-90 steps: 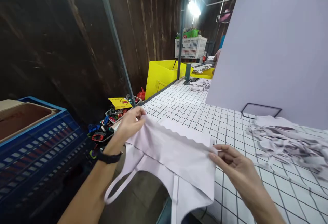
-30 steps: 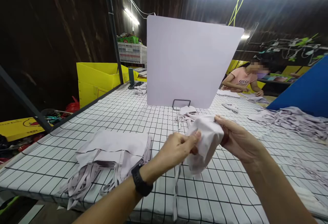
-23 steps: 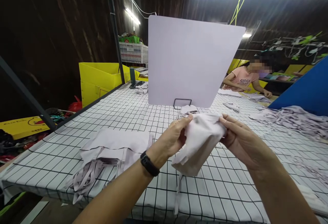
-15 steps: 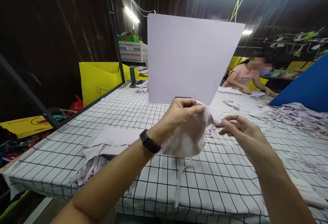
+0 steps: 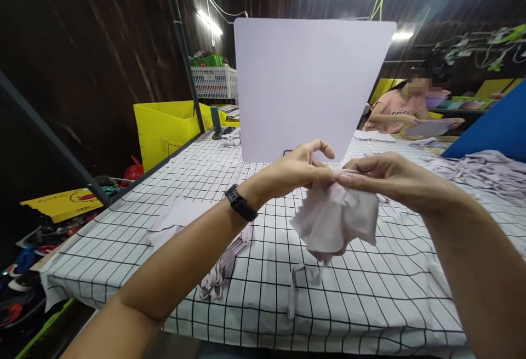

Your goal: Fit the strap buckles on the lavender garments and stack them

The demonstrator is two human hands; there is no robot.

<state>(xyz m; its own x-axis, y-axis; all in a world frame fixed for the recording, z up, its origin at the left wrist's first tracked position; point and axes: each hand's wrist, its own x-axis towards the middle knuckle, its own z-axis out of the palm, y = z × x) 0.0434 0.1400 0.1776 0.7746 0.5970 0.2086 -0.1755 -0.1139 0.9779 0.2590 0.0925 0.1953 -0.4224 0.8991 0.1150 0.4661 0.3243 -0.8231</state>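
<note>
A pale lilac piece of fabric (image 5: 337,219) hangs in loose folds above the table, pinched along its top edge. My left hand (image 5: 306,167) grips that edge between thumb and fingers, with a black band on the wrist. Close beside it, my right hand (image 5: 380,178) pinches the same edge, so the fingertips of both hands nearly meet. Under the fabric a narrow fabric strip (image 5: 292,290) lies on the checked tablecloth. Left of it are a bunch of gathered strips (image 5: 219,274) and flat fabric pieces (image 5: 176,219), partly behind my left forearm.
A large pale board (image 5: 308,85) stands upright at the table's middle. A heap of lilac fabric (image 5: 485,172) lies at right, near a blue panel (image 5: 493,118). Beyond it a person (image 5: 394,109) handles cloth. A yellow bin (image 5: 164,129) stands past the left edge.
My right hand has moved left and up to the fabric and now pinches its edge beside my left hand. The fabric has bunched into folds. The other person has lifted a cloth.
</note>
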